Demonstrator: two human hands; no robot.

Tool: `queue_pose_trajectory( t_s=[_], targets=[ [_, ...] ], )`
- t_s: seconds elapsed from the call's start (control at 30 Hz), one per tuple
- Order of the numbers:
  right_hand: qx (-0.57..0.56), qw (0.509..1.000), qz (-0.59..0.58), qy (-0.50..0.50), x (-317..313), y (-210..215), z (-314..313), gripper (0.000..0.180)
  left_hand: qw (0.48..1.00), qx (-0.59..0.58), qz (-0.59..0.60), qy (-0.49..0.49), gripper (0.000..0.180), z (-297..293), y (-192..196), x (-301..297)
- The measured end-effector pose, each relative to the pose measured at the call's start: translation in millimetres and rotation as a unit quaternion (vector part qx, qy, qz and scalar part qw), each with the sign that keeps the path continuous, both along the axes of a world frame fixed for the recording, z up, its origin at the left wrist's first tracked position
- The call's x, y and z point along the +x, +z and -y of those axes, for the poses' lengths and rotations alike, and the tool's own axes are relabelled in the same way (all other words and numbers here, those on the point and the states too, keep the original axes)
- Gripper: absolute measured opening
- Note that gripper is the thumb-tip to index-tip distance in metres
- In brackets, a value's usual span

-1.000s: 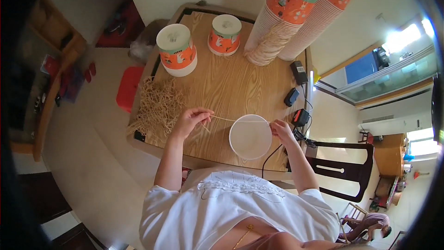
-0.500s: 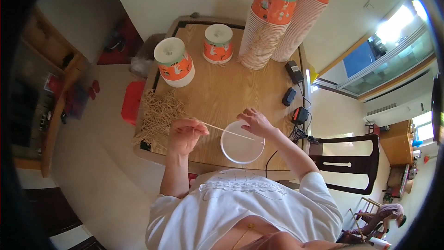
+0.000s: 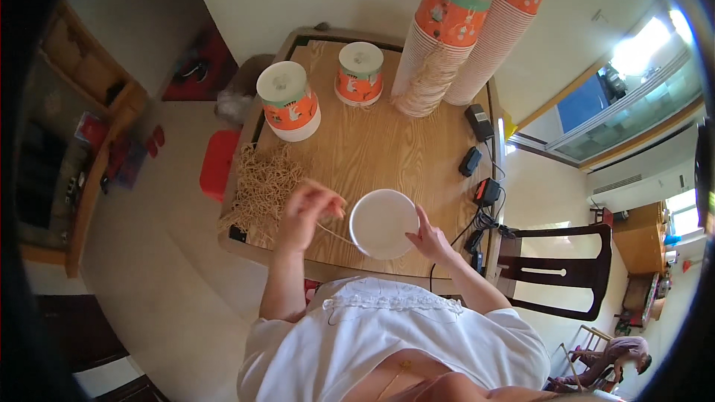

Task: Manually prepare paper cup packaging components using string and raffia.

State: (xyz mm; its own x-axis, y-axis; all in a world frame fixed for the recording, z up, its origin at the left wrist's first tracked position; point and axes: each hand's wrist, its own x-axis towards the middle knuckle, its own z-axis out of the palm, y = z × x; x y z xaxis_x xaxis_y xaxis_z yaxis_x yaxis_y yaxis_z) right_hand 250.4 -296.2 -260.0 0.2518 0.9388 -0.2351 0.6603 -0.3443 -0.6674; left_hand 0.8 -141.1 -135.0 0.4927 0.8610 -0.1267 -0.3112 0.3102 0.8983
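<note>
Head view: right hand (image 3: 433, 244) pinches the round white paper tub (image 3: 383, 227), likely steadying it; left of it, left hand (image 3: 301, 217) is too blurry to tell.

On the worktop (image 3: 365, 152), a tub (image 3: 385, 225) stands near the near edge, with the right hand (image 3: 430, 242) at its right rim and the left hand (image 3: 305, 212) to its left. A strand (image 3: 337, 235) runs between the left hand and the tub. Left of these lies a strand heap (image 3: 261, 186). Behind the heap stands a left cup stack (image 3: 289, 108); farther right, a smaller stack (image 3: 360, 78), then two tall stacks (image 3: 450, 18). An adapter (image 3: 479, 123) lies along the right edge; a chair (image 3: 558, 272) stands beyond.
</note>
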Motion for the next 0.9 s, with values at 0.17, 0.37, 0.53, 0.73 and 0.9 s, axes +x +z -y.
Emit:
queue_pose_trajectory(
  t_s=[0.17,0.37,0.53,0.73,0.9],
  targets=[
    [0.125,0.986,-0.106,0.010,1.7,48.1,-32.2,0.032,0.988,0.008,-0.115,-0.099,0.012,17.2,-47.6,51.7],
    [0.088,0.970,-0.225,0.015,-39.2,70.9,-64.5,0.024,0.954,0.180,-0.216,-0.102,0.008,30.8,-115.1,62.7],
    [0.118,0.929,-0.347,-0.042,-47.3,33.4,-63.0,0.015,0.934,0.196,-0.290,-0.076,0.020,45.8,-115.1,59.4],
    [0.074,0.836,-0.525,-0.140,-41.2,31.6,-50.3,0.007,0.954,0.157,-0.239,-0.091,0.018,50.6,-106.1,50.3],
    [0.121,0.850,-0.496,-0.127,-51.0,43.9,-43.5,0.011,0.931,0.200,-0.284,-0.109,0.014,53.2,-99.3,57.8]
  ],
)
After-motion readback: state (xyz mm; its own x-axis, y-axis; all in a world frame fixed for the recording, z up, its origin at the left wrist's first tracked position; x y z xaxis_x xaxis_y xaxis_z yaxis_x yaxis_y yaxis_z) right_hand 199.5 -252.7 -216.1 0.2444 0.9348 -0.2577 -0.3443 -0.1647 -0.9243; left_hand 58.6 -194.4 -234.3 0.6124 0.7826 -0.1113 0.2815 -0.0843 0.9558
